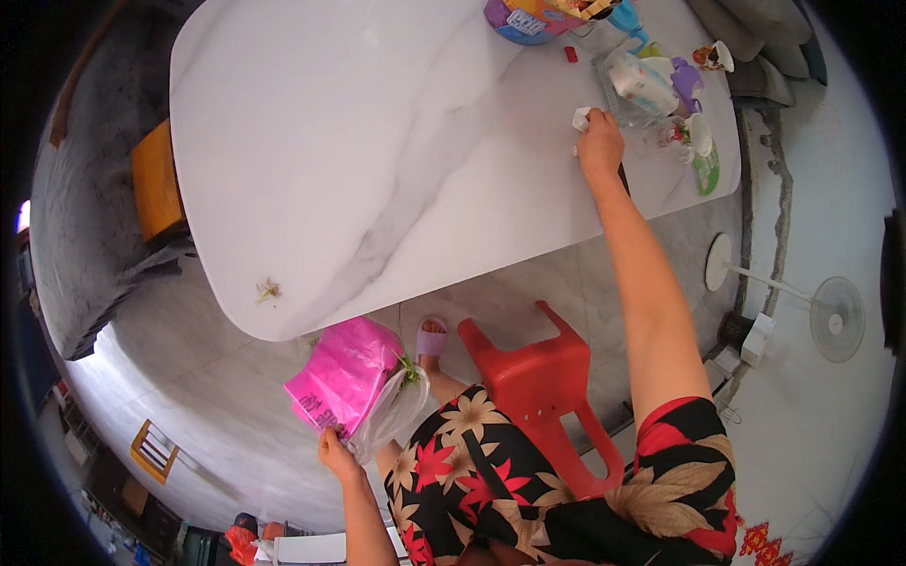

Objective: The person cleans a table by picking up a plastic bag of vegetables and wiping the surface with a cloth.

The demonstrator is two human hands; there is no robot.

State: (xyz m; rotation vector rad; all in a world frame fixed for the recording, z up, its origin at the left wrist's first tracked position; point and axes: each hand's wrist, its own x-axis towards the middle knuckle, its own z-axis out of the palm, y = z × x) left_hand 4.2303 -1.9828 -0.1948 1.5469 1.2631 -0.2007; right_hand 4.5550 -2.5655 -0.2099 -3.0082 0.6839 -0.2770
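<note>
My left hand (337, 453), low beside the table, grips a pink plastic bag (347, 368) and a translucent plastic bag (393, 414) by their edges. Green stalks (408, 371) stick out between the two bags. On the white marble-patterned table (318, 141), my right hand (601, 145) is closed around a crumpled white tissue (581, 119). Some of the tissue is hidden under my fingers. A dark flat object, partly covered by my forearm, lies beside the wrist. Small plant scraps (267, 291) rest near the table's left front corner.
Right of my right hand are a tissue pack (643, 83), a transparent cup (665, 134) and a green packet (706, 170). A colourful tub (531, 21) and a red piece (571, 54) sit further back. A red plastic stool (538, 375) and a fan (835, 322) stand below.
</note>
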